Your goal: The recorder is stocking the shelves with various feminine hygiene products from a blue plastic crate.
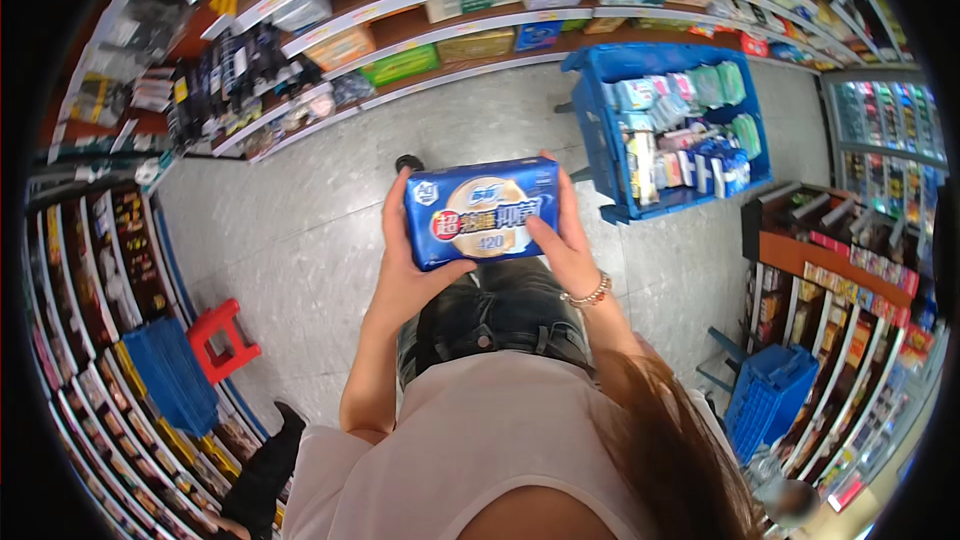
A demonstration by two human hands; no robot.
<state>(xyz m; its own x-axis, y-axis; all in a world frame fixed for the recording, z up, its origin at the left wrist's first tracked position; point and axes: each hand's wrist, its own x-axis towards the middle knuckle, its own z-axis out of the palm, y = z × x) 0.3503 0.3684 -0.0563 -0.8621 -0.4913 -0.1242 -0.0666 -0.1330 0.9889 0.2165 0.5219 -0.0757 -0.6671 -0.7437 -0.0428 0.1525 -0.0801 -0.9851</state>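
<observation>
Both of my hands hold a blue soft pack of sanitary pads point(484, 214) in front of my waist, its printed face turned up. My left hand point(420, 270) grips the pack's left end, with the thumb along its lower edge. At the right end, my right hand point(566, 244) has its thumb on the printed face; a beaded bracelet circles that wrist. Beyond the pack to the right stands an open blue plastic crate point(596, 165) holding several packs in white, green, pink and blue.
Store shelves point(450, 26) with packaged goods curve across the far side. Shelving point(82, 300) lines the left, near a red plastic stool point(221, 341) and a blue crate point(169, 375). Another blue crate point(772, 397) is at right. Part of a person in black point(262, 472) shows lower left.
</observation>
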